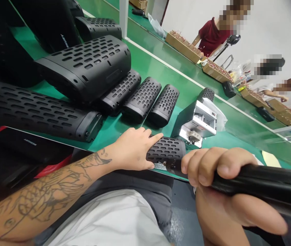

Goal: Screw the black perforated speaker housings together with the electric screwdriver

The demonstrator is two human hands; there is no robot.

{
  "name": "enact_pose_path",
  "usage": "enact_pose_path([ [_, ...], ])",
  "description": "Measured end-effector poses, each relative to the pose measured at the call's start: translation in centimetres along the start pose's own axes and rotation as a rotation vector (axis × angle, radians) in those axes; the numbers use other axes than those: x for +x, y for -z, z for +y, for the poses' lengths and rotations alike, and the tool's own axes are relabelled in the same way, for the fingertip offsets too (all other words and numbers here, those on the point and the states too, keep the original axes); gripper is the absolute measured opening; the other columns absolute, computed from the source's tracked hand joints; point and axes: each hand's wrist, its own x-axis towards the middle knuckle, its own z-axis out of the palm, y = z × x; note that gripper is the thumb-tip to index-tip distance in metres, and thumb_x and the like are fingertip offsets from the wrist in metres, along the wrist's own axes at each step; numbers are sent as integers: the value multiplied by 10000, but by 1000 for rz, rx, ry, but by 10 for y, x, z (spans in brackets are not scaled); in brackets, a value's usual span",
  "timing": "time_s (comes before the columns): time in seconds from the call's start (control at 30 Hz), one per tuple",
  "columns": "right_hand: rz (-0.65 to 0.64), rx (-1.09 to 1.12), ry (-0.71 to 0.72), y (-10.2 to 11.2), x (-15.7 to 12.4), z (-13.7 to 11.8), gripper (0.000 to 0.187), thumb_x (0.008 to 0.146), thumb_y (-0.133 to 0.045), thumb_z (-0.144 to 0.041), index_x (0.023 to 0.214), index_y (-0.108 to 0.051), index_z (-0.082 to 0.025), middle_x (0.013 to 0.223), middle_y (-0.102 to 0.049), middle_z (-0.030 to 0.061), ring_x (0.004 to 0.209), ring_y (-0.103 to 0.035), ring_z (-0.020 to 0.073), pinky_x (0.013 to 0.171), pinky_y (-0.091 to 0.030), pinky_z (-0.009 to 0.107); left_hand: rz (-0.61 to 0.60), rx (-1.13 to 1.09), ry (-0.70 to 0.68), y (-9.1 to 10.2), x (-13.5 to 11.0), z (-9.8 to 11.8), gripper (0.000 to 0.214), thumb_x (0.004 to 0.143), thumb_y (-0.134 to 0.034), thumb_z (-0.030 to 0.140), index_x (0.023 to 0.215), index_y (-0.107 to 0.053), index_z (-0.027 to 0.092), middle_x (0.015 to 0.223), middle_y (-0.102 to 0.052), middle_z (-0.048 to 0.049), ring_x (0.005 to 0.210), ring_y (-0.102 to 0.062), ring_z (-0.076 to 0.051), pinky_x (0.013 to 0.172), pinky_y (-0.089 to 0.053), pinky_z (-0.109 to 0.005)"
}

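Note:
My left hand (134, 148) lies over a black slotted casing (169, 149) at the table's near edge, with its fingers and thumb gripping it. A black electric screwdriver (265, 179) is wrapped in my right hand (219, 171), its front end aimed at the casing's near side. Whether its tip touches a screw is hidden by the dark parts there. Just beyond the casing stands a silver screw feeder (199, 123) with an open top.
Several more slotted casings (89, 65) lie or are stacked at the left and middle of the green table (186, 80). A red-and-black item (53, 165) sits below the left edge. Across the line, people work beside cardboard boxes (183, 46).

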Motion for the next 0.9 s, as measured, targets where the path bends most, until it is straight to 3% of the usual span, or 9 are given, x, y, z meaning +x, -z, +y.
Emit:
enact_pose_path([
  [0.13,-38,19,10,-1,6,20,443,1017,-984,-657,1056,-787,-263,766,-771,-41,557,-722,170,684,-685,397,-8,0,-1,0,0,0,1123,962,-886,753,1890,-499,255,1515,-778,-202,1347,-774,-461,1041,-613,-528],
  [0.3,-74,4,-23,-1,9,26,432,1038,-975,-629,1006,-742,-266,748,-755,-45,566,-728,174,687,-696,397,-23,-3,7,4,0,2,1114,970,-886,752,1887,-500,249,1512,-780,-200,1353,-772,-455,1028,-608,-506],
  [0.53,-186,-17,87,-4,8,34,422,1067,-956,-573,963,-709,-247,713,-730,-46,504,-698,149,635,-694,370,-33,13,-11,6,-1,5,1117,993,-864,766,1896,-470,241,1500,-778,-201,1340,-774,-448,996,-609,-507],
  [0.7,-91,142,88,-16,14,45,425,1035,-1011,-508,927,-704,-234,687,-687,-74,481,-669,113,564,-631,283,-25,13,-4,5,-2,5,1117,987,-860,777,1893,-469,254,1497,-780,-200,1325,-779,-436,984,-600,-484],
  [0.9,-321,124,78,-3,16,44,332,1049,-997,-455,1037,-757,-225,735,-739,-39,530,-726,154,619,-678,334,-19,8,2,4,-3,5,1101,990,-856,768,1890,-485,256,1505,-777,-204,1335,-775,-440,993,-606,-492],
])
